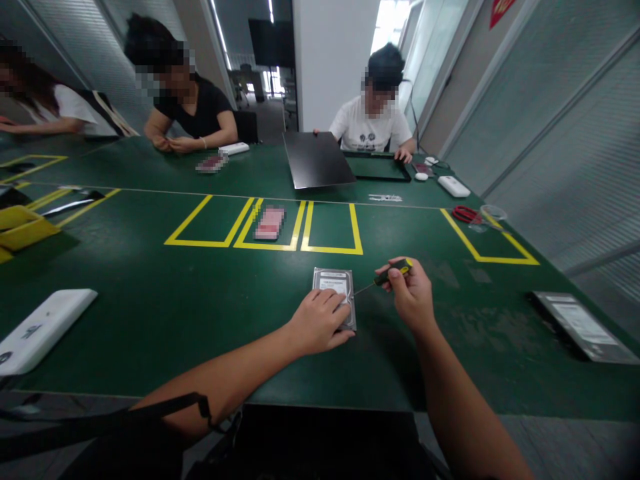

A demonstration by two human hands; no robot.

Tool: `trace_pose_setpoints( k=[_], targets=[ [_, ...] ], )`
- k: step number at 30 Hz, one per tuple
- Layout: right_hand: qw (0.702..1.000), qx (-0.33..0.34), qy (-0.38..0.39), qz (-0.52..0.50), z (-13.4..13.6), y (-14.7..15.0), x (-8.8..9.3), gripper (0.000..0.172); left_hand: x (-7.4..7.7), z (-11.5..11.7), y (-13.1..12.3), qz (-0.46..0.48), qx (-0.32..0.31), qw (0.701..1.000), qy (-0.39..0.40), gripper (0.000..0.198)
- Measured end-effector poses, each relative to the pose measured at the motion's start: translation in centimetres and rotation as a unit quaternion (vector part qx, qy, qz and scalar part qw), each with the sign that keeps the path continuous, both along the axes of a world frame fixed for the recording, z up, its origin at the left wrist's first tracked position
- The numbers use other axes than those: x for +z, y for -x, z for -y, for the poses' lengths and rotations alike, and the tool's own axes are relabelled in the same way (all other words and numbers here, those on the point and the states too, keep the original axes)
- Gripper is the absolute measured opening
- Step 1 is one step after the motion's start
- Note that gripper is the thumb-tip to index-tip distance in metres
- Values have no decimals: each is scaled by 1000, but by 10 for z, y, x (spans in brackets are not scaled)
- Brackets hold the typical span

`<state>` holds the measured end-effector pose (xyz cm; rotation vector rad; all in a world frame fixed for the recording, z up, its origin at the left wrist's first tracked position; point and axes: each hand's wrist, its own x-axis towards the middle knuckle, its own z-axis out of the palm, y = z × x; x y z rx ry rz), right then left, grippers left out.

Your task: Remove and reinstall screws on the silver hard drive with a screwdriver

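A silver hard drive [336, 275] with a white label lies on the green table in front of me. My left hand [320, 321] grips it from the near left side, fingers over its top and thumb by the near edge, covering part of the label. In my right hand [414, 293] is a screwdriver [384, 275] with a black and yellow handle. Its thin shaft slants down to the left, and the tip meets the drive's right edge. Whether a screw sits under the tip is too small to tell.
Another hard drive [583, 327] lies far right; a white power bank [50, 327] is at left. A pink phone [270, 223] rests inside yellow tape marks. Across the table, a person [373, 127] holds a dark panel [317, 160] beside a black frame [383, 179].
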<state>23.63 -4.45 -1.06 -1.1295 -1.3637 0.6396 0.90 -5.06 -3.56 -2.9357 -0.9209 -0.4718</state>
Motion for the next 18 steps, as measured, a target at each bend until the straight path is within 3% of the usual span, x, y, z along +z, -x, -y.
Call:
trace_pose_setpoints(
  k=[18],
  targets=[
    [1000, 15, 15, 15, 0, 0, -3, 31, -2, 0, 1, 11, -1, 1000, 1, 42]
  ],
)
